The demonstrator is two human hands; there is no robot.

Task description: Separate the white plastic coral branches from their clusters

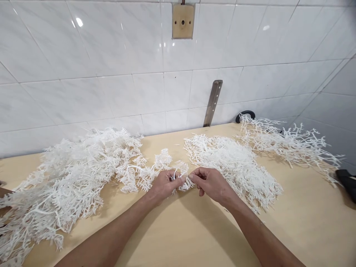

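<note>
Near the middle of the wooden table, my left hand (166, 183) pinches a white branching sprig (182, 168) between thumb and fingers. Close beside it on the right, my right hand (209, 181) is closed, its thumb and forefinger pressed together at the sprig's right edge. Whatever lies between those fingertips is too small to name. Left of my left hand, small white branched pieces (139, 172) join a large tangled white heap (80, 174). A pile of short white pieces (236, 159) lies right behind my right hand.
Bare white branches (289, 142) spread at the back right, by a black ring-shaped object (245, 115). A black item (347, 181) sits at the right edge. A metal strip (213, 104) leans on the tiled wall behind the table (172, 230).
</note>
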